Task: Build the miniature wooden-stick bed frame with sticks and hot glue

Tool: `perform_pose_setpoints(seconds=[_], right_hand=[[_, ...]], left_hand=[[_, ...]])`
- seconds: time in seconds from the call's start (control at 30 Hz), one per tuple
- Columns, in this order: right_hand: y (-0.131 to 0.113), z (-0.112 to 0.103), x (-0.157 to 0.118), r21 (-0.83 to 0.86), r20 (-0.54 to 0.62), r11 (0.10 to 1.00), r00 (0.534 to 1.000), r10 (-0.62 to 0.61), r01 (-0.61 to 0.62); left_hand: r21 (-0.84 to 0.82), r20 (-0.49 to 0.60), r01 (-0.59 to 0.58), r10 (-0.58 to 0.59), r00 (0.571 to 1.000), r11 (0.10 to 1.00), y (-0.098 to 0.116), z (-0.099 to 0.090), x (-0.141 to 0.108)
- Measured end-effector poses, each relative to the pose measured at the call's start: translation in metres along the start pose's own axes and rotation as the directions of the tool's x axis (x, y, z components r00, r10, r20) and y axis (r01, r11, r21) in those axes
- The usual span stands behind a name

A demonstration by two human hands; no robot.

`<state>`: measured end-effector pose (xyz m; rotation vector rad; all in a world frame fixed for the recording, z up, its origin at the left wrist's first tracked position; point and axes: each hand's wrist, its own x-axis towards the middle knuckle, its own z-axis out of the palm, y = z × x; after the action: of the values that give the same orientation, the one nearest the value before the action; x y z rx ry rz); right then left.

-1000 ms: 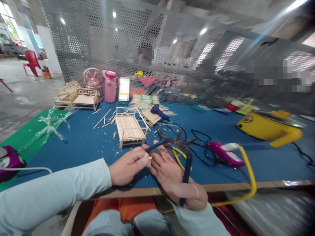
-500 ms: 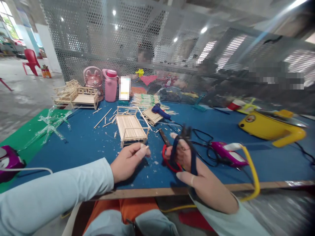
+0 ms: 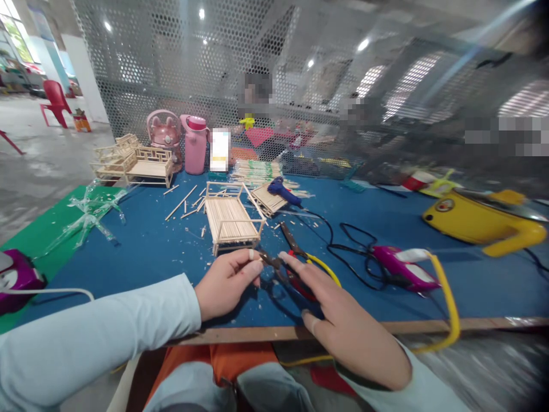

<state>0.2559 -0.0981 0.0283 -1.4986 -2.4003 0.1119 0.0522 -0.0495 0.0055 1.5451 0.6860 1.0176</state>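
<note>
Our left hand (image 3: pixel 227 284) pinches a small, mostly hidden stick (image 3: pixel 259 260) beside the tips of the dark cutters (image 3: pixel 278 265), which our right hand (image 3: pixel 354 320) grasps loosely, fingers outstretched. Just beyond, 1 slatted stick frame (image 3: pixel 231 220) stands on the blue tabletop (image 3: pixel 150 257).

A red chair (image 3: pixel 54 94) stands on the grey floor (image 3: pixel 47 153)

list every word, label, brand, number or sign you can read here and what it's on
No text can be read.
Round badge on the yellow pot: too small to read.
Bright screen beside the pink bottle: blurred out.
Green marks on the bundled sticks: too blurred to read.
</note>
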Motion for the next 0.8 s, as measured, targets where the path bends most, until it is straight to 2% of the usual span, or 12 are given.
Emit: perform_pose_setpoints(seconds=[0.13, 0.4, 0.57, 0.8], right_hand=[[0.001, -0.002, 0.001, -0.018, -0.034, 1.0, 0.999, -0.01, 0.01], [0.0, -0.005, 0.002, -0.008, -0.062, 0.999, 0.997, -0.04, 0.039], [0.002, 0.0, 0.003, 0.022, -0.072, 0.998, 0.996, -0.052, 0.054], [0.0, 0.012, 0.005, -0.052, -0.208, 0.996, 0.975, -0.077, 0.068]], left_hand=[[0.055, 0.005, -0.003, 0.003, 1.0, 0.998, 0.002, -0.001, -0.001], [0.041, 0.036, -0.014, 0.013, 0.999, 0.999, 0.003, -0.002, -0.002], [0.047, 0.046, -0.011, 0.009, 0.999, 0.999, 0.003, 0.0, -0.004], [0.003, -0.015, 0.067, -0.067, 0.998, 0.998, 0.003, 0.003, -0.007]])
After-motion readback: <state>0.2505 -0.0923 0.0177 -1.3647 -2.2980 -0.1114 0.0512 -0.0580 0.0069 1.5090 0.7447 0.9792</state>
